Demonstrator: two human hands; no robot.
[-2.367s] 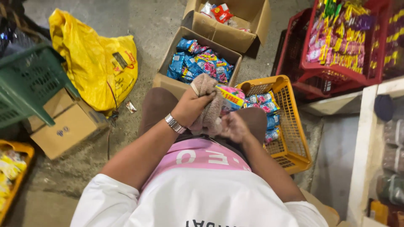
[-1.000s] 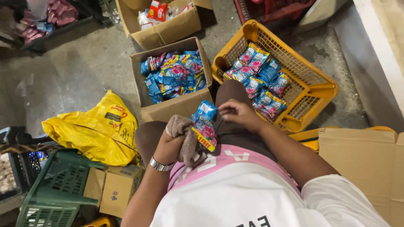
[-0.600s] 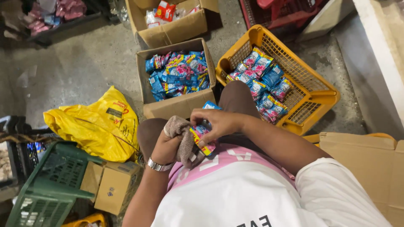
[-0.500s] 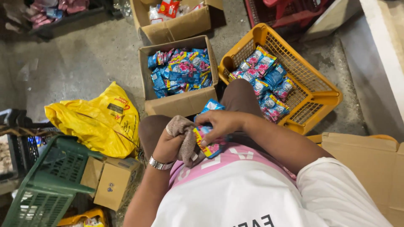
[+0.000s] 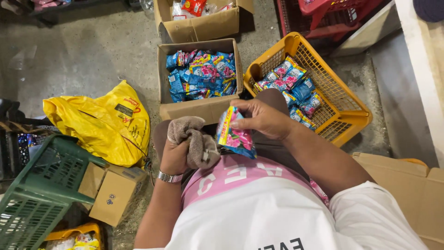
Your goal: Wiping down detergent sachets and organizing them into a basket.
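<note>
Pinching a sachet [image 5: 237, 135] under the right hand [image 5: 263, 118]

Blue and pink sachet [image 5: 236, 134] being pinched upright over the lap, crumpled brown cloth [image 5: 196, 143] bunching just left of it

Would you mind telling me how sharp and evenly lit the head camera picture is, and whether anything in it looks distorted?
Head view: even, soft light and mild shadows; the sachet in the right hand and the cloth in the left hand are sharp; wide-angle bending shows at the edges, curving the green crate; slight sheen on the yellow bag, no harsh glare.
</note>
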